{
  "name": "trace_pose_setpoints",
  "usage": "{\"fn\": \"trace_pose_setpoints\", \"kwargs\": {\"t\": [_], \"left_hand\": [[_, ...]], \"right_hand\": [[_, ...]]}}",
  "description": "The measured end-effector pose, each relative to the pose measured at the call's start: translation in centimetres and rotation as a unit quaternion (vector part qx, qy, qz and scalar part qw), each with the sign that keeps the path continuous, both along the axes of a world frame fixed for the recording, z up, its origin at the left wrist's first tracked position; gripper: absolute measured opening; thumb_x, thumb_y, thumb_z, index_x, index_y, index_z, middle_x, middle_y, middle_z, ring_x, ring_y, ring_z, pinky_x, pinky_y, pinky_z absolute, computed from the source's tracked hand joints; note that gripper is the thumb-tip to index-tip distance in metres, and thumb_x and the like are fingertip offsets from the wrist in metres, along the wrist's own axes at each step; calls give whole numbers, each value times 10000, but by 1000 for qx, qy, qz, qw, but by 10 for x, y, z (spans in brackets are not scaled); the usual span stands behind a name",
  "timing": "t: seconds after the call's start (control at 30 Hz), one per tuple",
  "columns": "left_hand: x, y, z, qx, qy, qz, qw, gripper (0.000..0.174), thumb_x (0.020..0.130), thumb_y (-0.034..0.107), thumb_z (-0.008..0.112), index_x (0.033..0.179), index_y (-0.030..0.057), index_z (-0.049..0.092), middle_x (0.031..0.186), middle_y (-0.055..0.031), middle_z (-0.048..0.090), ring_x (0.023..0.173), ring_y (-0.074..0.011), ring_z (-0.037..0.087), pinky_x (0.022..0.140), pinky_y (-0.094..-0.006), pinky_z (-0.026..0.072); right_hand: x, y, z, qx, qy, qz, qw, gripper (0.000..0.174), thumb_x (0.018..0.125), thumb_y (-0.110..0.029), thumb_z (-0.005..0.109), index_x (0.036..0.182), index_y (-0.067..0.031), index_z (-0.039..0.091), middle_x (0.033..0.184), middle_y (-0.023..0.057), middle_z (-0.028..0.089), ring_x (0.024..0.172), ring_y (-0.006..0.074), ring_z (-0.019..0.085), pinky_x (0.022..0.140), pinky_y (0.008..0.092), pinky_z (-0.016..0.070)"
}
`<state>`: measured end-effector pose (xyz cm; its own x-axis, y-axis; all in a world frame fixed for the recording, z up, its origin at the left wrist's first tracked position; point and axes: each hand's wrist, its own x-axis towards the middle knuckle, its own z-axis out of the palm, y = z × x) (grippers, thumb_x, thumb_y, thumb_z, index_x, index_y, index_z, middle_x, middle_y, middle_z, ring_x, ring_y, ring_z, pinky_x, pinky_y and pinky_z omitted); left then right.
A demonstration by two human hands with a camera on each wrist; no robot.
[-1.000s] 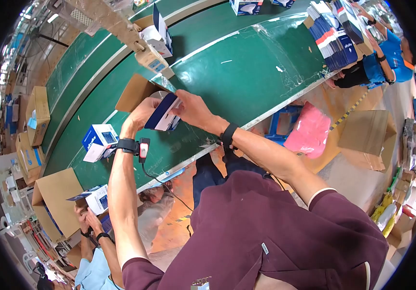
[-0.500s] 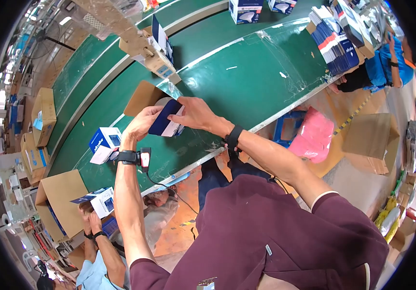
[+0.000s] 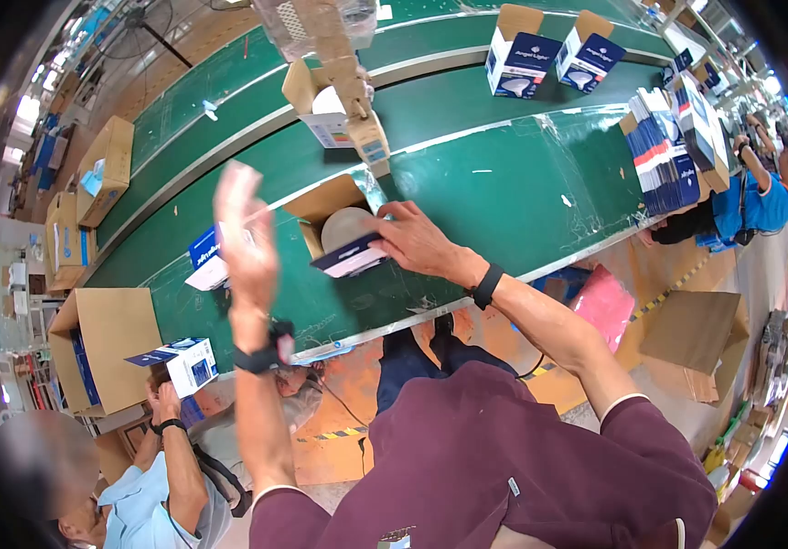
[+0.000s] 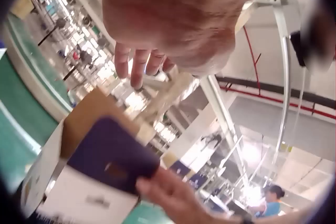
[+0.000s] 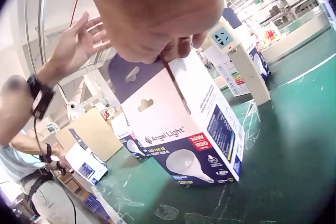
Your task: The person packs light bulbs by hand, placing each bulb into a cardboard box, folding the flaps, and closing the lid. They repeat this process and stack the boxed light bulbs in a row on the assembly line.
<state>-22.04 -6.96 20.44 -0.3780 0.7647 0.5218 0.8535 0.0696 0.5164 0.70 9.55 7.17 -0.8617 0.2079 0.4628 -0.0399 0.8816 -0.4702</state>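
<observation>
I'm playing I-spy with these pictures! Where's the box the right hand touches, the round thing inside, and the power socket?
Angel Light box [image 5: 171, 121], right wrist view: on its front panel.
Round thing [image 3: 345, 229], head view: on its pale top.
Power socket [image 5: 222, 37], right wrist view: on its blue faceplate.

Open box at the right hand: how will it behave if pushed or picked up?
The box is probably stiff-walled: it stands square on the green table. Its dark flap is likely flexible, being thin card, so lifting by it might bend it. Contents may be fragile: the pale round item inside looks like a bulb.
</observation>
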Motion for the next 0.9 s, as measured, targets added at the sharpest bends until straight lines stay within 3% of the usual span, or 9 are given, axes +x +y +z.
{"fn": "trace_pose_setpoints", "kwargs": {"t": [0.1,0.17,0.2,0.37,0.53,0.67,0.77,0.83,0.9], "left_hand": [[53,-24,-77,-87,-165,-46,981,858,931,292,794,1614,1,363,1632,-270,400,1483,-404,440,1240,-472,324],[61,-27,-97,-160,79,-31,983,1033,789,306,900,1611,-4,356,1648,-258,365,1498,-422,397,1231,-514,326],[64,-24,-105,-192,93,-6,977,1147,694,301,948,1609,-19,334,1670,-258,319,1555,-423,303,1221,-536,315],[61,-21,-124,-254,143,10,957,1184,680,318,950,1611,-19,300,1630,-256,376,1505,-410,371,1217,-535,308],[66,-33,-150,-188,100,2,977,583,791,188,852,1318,48,647,1226,-128,697,1194,-326,621,1099,-508,409],[78,-35,-163,-180,158,18,971,221,826,163,801,1011,75,717,1044,-95,694,1033,-310,630,1051,-499,428],[68,-33,-152,-245,96,-29,964,217,848,206,792,996,72,708,1066,-103,688,1087,-321,617,1046,-502,427],[63,-37,-150,-137,180,-59,972,228,871,253,777,919,54,677,1038,-136,634,1103,-373,590,940,-502,446],[65,-44,-152,-232,95,-87,964,228,869,225,772,889,18,678,1089,-145,644,1149,-375,593,926,-483,465]], "right_hand": [[-15,-9,4,-93,-38,-102,990,648,992,-192,684,1572,-47,434,1011,161,662,984,344,604,902,460,478],[-23,-13,-4,-49,-13,-81,995,765,987,-245,705,1634,-45,350,947,139,625,893,326,589,834,452,483],[-26,-14,-8,-28,-7,-60,998,771,980,-261,713,1631,-51,358,949,137,620,902,325,584,839,452,480],[-18,-15,-10,58,-70,-11,996,777,850,-247,828,1541,-110,499,1090,112,589,1026,326,535,908,461,449],[-15,-20,-11,41,-84,-18,995,473,772,-214,872,1202,-101,710,1239,128,592,1207,373,536,1019,522,435],[-15,-29,4,130,-80,4,988,344,780,-253,858,1078,-104,775,1243,117,655,1324,394,512,1092,582,396],[-33,-30,-25,157,-250,2,956,254,805,-282,818,975,-93,808,1136,131,743,1358,414,529,1138,662,335],[-36,-29,-26,153,-303,5,941,166,819,-185,729,860,-51,818,889,151,774,1164,402,673,1118,715,316],[-40,-32,-35,219,-315,5,924,172,817,-165,685,847,-58,817,863,167,771,1037,375,714,1040,721,406]]}}
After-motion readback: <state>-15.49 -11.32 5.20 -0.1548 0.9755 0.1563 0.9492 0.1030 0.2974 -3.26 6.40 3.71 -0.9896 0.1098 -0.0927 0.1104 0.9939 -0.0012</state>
